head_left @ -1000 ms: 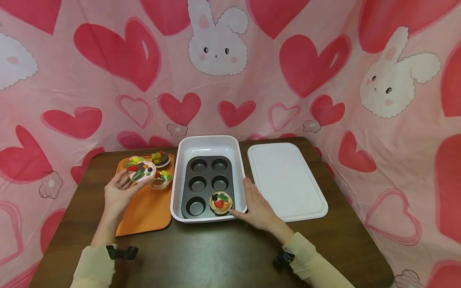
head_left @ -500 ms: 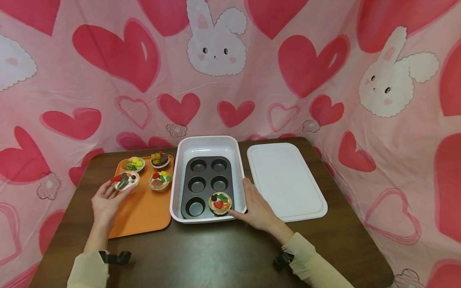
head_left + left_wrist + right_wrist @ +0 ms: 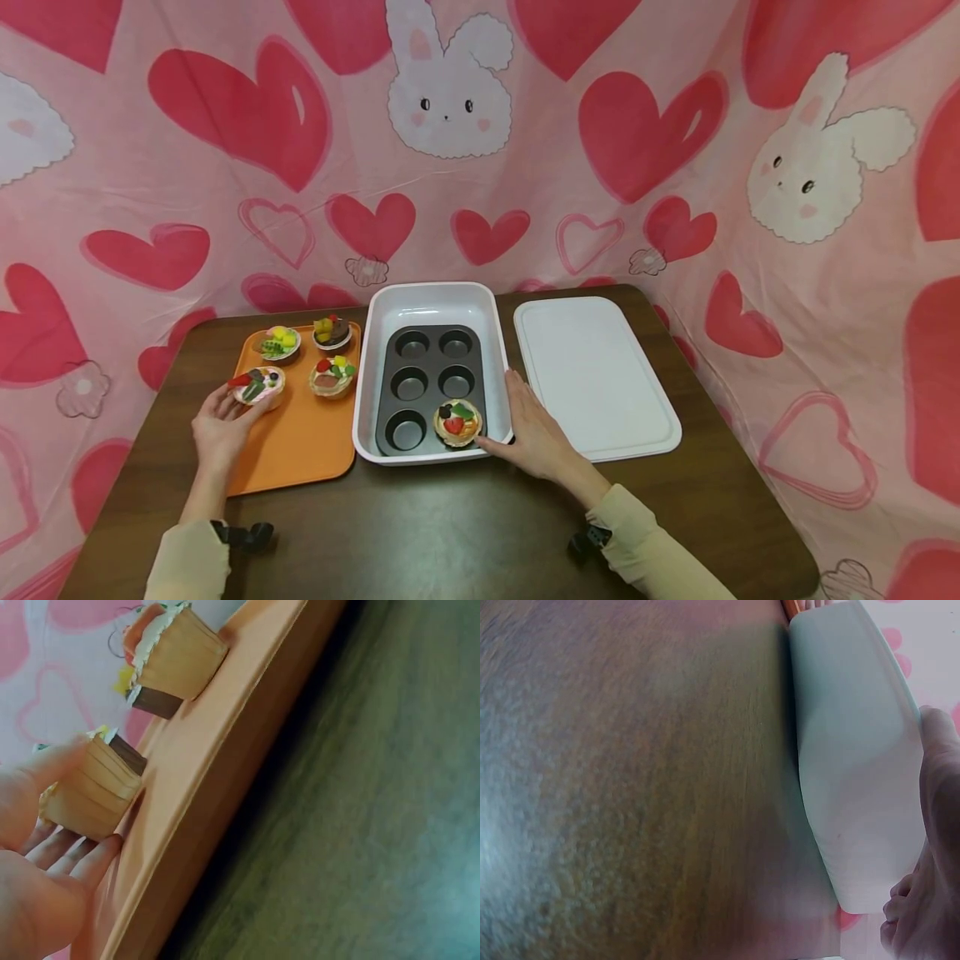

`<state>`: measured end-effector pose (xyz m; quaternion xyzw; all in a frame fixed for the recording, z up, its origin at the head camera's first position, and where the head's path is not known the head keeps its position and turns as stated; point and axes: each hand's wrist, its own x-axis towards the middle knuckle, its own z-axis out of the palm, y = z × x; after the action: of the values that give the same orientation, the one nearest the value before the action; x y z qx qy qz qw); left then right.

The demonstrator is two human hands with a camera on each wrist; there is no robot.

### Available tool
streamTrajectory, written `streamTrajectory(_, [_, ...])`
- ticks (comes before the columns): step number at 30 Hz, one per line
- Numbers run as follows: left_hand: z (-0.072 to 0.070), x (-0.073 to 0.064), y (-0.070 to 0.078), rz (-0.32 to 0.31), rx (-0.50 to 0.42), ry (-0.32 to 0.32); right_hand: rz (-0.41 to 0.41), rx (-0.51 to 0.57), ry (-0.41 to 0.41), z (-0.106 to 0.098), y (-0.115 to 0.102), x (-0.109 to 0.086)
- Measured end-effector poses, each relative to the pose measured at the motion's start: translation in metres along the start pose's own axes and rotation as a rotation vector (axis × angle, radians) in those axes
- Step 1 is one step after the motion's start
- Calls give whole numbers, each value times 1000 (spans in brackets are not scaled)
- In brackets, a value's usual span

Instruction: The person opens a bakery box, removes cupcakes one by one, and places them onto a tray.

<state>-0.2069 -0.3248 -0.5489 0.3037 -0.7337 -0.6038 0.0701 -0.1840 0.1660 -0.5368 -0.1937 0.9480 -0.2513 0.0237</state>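
My left hand (image 3: 222,427) holds a cupcake (image 3: 258,385) with pink-white cream and fruit on top, at the left side of the orange tray (image 3: 300,450). In the left wrist view the thumb and fingers (image 3: 96,859) lie on either side of its tan ribbed case (image 3: 94,787), its base right at the tray. My right hand (image 3: 542,433) rests with extended fingers on the right wall of the white rectangular tub (image 3: 363,417), thumb at its front corner. Inside the tub lies a dark muffin pan (image 3: 435,358); a fruit-topped cupcake (image 3: 457,422) sits in its front right cup.
Three more cupcakes stand on the orange tray: a green-and-yellow one (image 3: 280,343), a chocolate one (image 3: 332,332) and a red-and-green-topped one (image 3: 332,377). A white lid-like board (image 3: 600,375) lies right of the tub on the brown wooden table (image 3: 420,533). Behind hangs a pink heart-patterned cloth (image 3: 322,167).
My left hand has carried the cupcake left and down, from over the other cupcakes to the tray's left side. The right hand has kept its place on the tub.
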Motion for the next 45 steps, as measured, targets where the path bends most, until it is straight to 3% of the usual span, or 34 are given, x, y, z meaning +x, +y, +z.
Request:
streamTrajectory(9, [-1, 1, -3, 90, 105, 23, -4, -1, 6, 0, 1, 1])
streamTrajectory(13, [-2, 0, -6, 162, 184, 28, -8, -5, 7, 1, 1, 1])
streamTrajectory(18, [-10, -2, -12, 294, 414, 53, -3, -2, 4, 0, 0, 0])
streamTrajectory(23, [-21, 0, -12, 364, 620, 26, 1, 2, 1, 0, 0, 0])
streamTrajectory(39, [-35, 2, -16, 446, 617, -3, -8, -2, 8, 3, 2, 1])
streamTrajectory(45, [-36, -4, -21, 613, 716, 18, -2, -1, 9, 2, 1, 1])
